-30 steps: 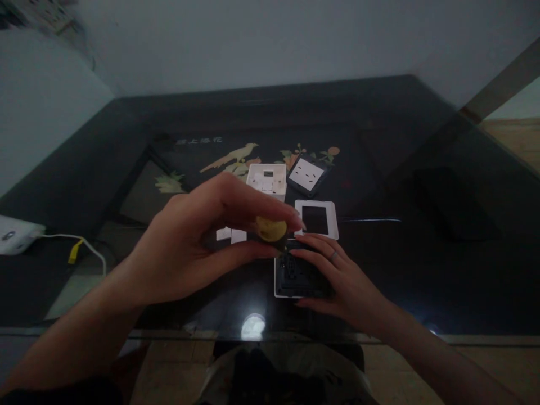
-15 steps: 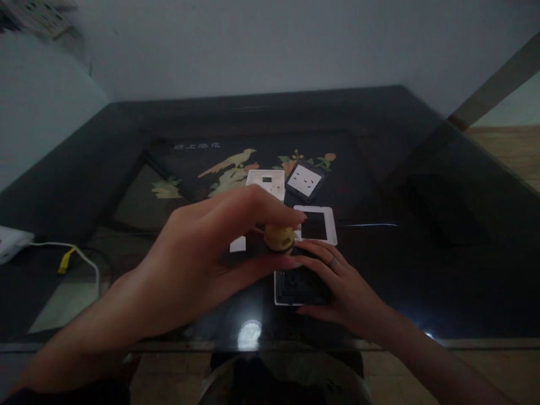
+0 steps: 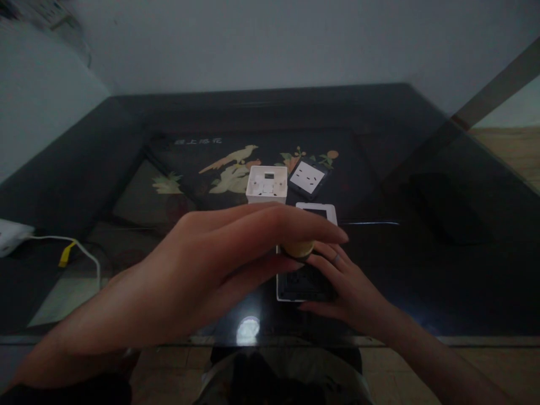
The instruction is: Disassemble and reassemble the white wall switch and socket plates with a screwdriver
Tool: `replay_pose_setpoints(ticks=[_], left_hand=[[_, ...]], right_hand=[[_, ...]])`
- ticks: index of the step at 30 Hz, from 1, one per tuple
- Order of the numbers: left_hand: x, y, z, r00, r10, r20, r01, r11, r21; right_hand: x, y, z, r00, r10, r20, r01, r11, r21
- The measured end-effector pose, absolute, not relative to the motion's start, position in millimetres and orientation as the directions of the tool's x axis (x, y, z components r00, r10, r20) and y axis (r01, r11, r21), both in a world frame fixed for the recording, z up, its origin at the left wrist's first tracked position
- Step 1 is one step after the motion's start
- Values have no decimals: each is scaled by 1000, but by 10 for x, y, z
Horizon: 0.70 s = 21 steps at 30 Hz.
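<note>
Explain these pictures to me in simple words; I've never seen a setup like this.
There's no robot: these are a person's bare hands, and every picture comes from one camera worn on the head, looking forward and down. The left hand holds a yellow rounded object, mostly hidden by the fingers. Below it, the right hand holds a dark white-edged part. Beyond them on the dark, glossy table are an open white box, a slotted socket piece and a partly covered white frame.
</note>
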<state>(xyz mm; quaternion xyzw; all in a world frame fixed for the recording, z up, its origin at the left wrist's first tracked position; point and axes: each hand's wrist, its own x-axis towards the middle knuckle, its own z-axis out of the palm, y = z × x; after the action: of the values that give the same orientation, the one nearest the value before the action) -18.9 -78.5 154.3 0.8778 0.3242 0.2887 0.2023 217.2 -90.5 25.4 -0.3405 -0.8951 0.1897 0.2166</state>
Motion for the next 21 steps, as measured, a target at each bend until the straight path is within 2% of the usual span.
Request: replay_pose_setpoints(ticks=[3, 7, 9, 13, 15, 21], left_hand=[[-196, -773, 1559, 635, 683, 361, 457, -709, 538], [-124, -751, 1494, 561, 639, 526, 410, -767, 493], [-109, -753, 1462, 514, 652, 558, 410, -758, 508], [-169, -771, 1515, 640, 669, 378, 442, -723, 531], [-192, -775, 1563, 670, 659, 342, 443, -724, 528], [-93, -762, 1554, 530, 601, 598, 399, -799, 450]], right_hand=[[2173, -908, 246, -669, 698, 255, 531, 689, -494], [2171, -906, 241, -661, 713, 234, 535, 666, -520], [2169, -902, 246, -666, 710, 231, 528, 667, -525], [2166, -896, 255, -670, 701, 243, 523, 679, -516], [2167, -898, 253, -671, 700, 245, 523, 681, -513], [2175, -907, 259, -676, 700, 230, 519, 674, -525]])
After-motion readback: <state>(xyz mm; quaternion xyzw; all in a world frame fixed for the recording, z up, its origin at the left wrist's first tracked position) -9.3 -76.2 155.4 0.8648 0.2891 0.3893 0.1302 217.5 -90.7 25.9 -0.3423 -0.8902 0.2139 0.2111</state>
